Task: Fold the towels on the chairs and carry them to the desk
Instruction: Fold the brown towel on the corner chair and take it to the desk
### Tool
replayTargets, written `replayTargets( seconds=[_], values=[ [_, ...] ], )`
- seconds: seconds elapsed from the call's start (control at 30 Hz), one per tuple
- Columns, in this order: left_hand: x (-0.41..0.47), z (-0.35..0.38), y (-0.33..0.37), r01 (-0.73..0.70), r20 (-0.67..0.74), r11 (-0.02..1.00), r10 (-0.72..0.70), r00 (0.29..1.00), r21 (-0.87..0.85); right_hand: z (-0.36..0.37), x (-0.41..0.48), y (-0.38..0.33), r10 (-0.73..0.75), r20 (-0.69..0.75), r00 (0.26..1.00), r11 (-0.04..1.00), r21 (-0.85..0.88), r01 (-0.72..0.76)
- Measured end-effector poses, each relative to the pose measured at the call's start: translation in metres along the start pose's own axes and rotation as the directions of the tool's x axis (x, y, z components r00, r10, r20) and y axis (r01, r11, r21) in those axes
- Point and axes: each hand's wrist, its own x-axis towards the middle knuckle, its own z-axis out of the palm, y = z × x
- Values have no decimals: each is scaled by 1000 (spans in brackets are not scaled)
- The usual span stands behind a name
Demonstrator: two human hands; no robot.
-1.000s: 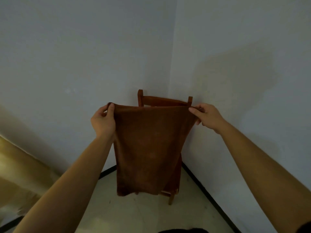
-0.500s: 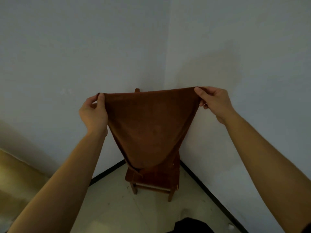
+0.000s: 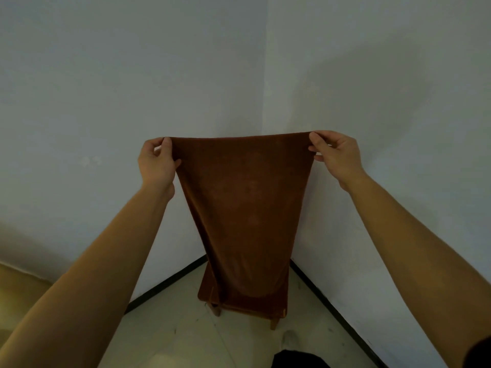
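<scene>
Towel: I see a rust-brown towel [image 3: 247, 208] held up in the air, its top edge stretched nearly level between my two hands; the cloth hangs down in one flat sheet that narrows toward its lower edge.
Left hand: my left hand [image 3: 156, 162] is closed in a pinch on the towel's upper left corner, thumb in front and fingers curled behind the cloth.
Right hand: my right hand [image 3: 336, 155] is closed in the same kind of pinch on the upper right corner, fingertips [image 3: 314, 143] bent over the top edge.
Arms: both bare forearms reach forward and upward from the lower corners of the view, well apart from each other.
Chair: a wooden chair [image 3: 210, 293] stands in the corner of the room behind the towel; only part of its seat and two front legs show below and beside the hanging cloth. I cannot tell whether the towel's lower edge touches the seat.
Setting: two pale walls [image 3: 106, 88] meet in the corner, with a dark baseboard [image 3: 164, 281] along a light tiled floor [image 3: 186, 338].
Lower edge of view: a light shoe [image 3: 289, 339] and some dark clothing show near the bottom.
</scene>
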Motion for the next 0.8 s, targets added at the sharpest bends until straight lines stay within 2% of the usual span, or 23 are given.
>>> replayTargets(
  seconds=[0.27,0.4,0.67,0.8],
  values=[
    [16,26,17,-54,42,999,54,998,0,-9,20,-12,-28,-39,999,999,25,29],
    [7,22,19,-100,49,993,97,994,63,-16,5,-16,-33,-58,998,999,26,35],
    [-52,-15,-24,-136,24,957,135,991,257,-26,-66,22,59,-52,997,998,-21,-60],
    [-95,-37,-65,-91,-1,945,96,995,315,-27,-111,61,155,-36,987,985,-68,-158]
  ],
)
